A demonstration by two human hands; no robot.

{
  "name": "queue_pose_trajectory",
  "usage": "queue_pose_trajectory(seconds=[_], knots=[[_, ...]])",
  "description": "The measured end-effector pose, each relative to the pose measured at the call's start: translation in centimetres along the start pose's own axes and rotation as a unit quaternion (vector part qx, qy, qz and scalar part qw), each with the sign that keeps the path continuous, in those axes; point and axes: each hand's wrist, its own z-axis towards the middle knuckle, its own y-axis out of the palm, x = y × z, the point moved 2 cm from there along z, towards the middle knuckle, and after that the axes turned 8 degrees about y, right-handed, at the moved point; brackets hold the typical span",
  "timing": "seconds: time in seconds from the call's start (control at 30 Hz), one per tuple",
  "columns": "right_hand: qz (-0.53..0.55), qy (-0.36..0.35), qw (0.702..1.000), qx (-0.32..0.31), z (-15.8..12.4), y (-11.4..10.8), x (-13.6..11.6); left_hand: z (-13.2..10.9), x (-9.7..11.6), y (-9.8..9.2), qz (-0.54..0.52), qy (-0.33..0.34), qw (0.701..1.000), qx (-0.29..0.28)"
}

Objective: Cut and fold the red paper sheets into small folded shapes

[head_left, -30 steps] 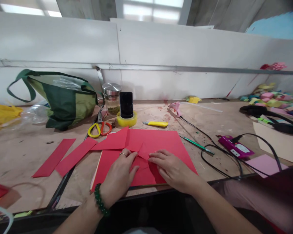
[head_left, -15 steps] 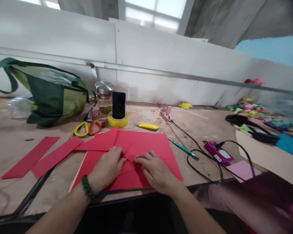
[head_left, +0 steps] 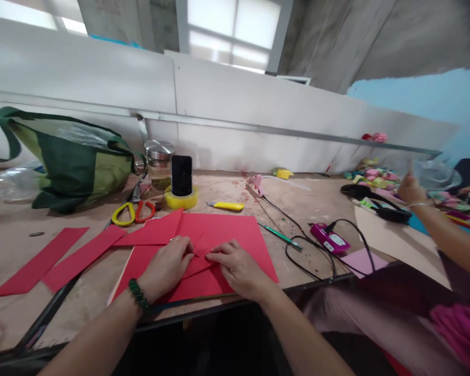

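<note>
Left hand (head_left: 169,265) and right hand (head_left: 235,267), fingers drawn in, meet over a red paper piece (head_left: 199,265) — pinched or merely pressed, unclear.
Shaping looks partway: the piece lies unfinished on a red sheet (head_left: 235,230); leftward, two red strips (head_left: 39,263) lie flat on the counter (head_left: 8,230), seemingly unworked — a craft knife (head_left: 227,207) rests beyond.

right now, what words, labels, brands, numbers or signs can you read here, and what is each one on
No text can be read.
Magenta plastic power box: its pale label is too small and blurred to read.
Yellow plastic cutter: any marking is too small to read.
Upright black phone: dark screen, no text visible.
Large red paper sheet: no writing shows.
</note>
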Motion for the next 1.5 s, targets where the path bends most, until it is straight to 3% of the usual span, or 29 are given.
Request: queue_pose_trajectory(seconds=[0.27, 0.4, 0.5, 0.67, 0.9, 1.0, 1.17, 1.3, 1.5], knots=[[-0.082, -0.044, 0.996, -0.006, -1.1, 0.2, -1.0, -1.0, 1.6, -1.1, 0.046, 0.011, 0.999, 0.014], [-0.126, -0.056, 0.990, -0.025, -1.1, 0.3, -1.5, -3.3, 3.5, -1.2, 0.096, 0.022, 0.995, 0.027], [-0.147, -0.057, 0.987, -0.023, -1.0, 0.2, -1.8, -5.6, 4.6, -0.5, 0.139, 0.084, 0.986, 0.034], [-0.141, -0.058, 0.988, -0.009, -1.9, 0.3, -1.9, -8.2, 4.0, 0.6, 0.130, 0.092, 0.987, 0.005], [-0.097, -0.055, 0.994, 0.010, -3.3, 0.0, -2.3, -8.8, 3.7, -1.2, 0.054, 0.111, 0.992, 0.015], [-0.038, -0.031, 0.999, 0.001, -3.3, -1.0, -2.7, -7.8, 3.4, -1.4, 0.046, 0.118, 0.992, 0.005], [0.093, 0.067, 0.992, -0.050, -1.4, -2.6, -1.3, -6.5, 3.2, -0.5, 0.035, 0.112, 0.989, -0.094], [0.053, 0.174, 0.983, -0.016, 1.5, -2.0, 0.8, -6.8, 4.1, 0.0, 0.031, 0.101, 0.989, -0.103], [0.020, 0.174, 0.983, -0.058, 4.1, -1.2, 0.4, -7.5, 4.7, -0.1, -0.047, 0.103, 0.986, -0.123]])
